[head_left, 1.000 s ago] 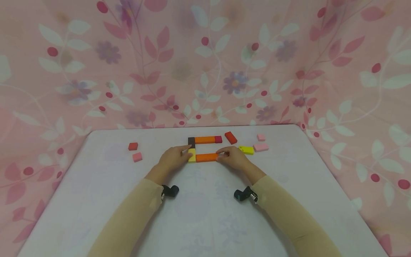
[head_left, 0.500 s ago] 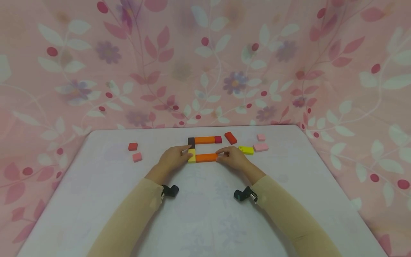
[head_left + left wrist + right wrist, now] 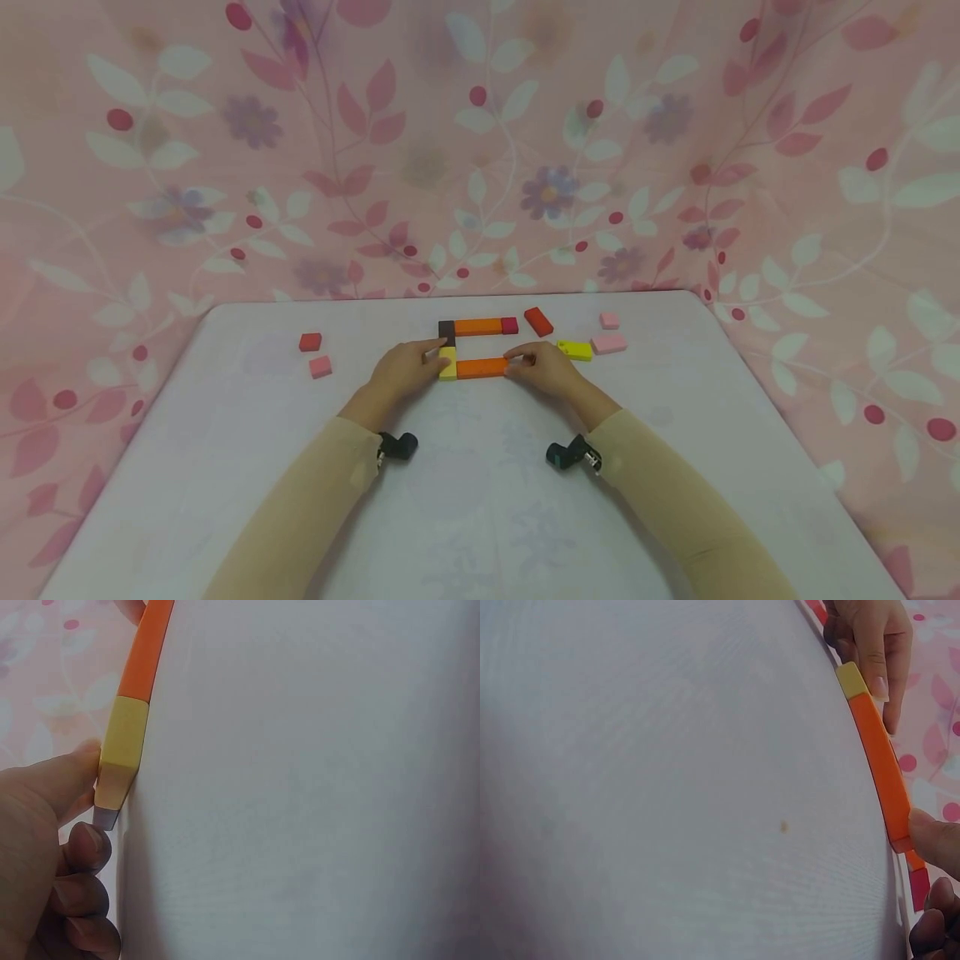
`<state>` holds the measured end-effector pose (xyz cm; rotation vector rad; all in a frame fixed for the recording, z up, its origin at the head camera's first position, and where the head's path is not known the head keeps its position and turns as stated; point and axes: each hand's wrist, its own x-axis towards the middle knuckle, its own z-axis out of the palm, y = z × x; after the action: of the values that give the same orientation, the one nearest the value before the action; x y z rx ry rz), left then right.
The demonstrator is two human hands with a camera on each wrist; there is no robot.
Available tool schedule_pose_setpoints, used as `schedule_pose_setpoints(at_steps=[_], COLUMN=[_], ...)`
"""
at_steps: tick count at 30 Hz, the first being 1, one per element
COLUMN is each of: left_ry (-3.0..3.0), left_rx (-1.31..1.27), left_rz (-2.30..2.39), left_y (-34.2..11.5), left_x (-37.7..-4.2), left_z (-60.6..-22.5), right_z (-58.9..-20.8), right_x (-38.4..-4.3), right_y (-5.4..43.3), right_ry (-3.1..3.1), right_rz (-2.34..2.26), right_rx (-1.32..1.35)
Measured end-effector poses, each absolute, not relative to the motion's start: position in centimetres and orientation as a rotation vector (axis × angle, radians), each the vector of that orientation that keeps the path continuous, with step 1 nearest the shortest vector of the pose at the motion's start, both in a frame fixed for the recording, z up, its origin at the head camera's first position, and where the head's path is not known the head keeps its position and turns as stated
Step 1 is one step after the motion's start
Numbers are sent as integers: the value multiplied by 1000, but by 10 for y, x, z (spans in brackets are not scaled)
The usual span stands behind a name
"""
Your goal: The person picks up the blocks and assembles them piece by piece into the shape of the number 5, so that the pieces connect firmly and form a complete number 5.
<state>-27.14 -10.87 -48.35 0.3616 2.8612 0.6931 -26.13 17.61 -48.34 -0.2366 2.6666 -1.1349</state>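
In the head view, my left hand [image 3: 405,369] touches the left side of a small block frame. Its thumb is at the pale yellow block [image 3: 447,364] and its index finger reaches onto the dark brown block [image 3: 447,328]. A long orange block [image 3: 482,367] extends right from the yellow one. My right hand [image 3: 546,367] pinches that orange block's right end between thumb and index finger. Behind it, a second orange block [image 3: 478,327] runs right from the brown block, with a small crimson block [image 3: 510,325] at its end. The right wrist view shows the right thumb [image 3: 932,838] against the orange block.
A red block [image 3: 538,322] lies at an angle behind my right hand. Beyond that hand are a bright yellow block [image 3: 575,351] and two pink blocks, one being a longer pink block [image 3: 608,343]. Far left lie a red block [image 3: 311,342] and a pink block [image 3: 320,367].
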Motion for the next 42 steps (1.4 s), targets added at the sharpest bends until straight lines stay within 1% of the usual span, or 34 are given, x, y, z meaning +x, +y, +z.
schedule_pose_setpoints(at_steps=[27,42], left_ry=[2846,2834], left_rx=[371,372], left_rz=[704,714], left_y=[-109,-110], left_x=[-266,-268], left_z=[-481,-484], right_z=[-483,-482], right_x=[-260,-259], right_y=[177,175], right_ry=[2676,2681], right_rz=[-1156,-1161], right_rx=[-273,-272])
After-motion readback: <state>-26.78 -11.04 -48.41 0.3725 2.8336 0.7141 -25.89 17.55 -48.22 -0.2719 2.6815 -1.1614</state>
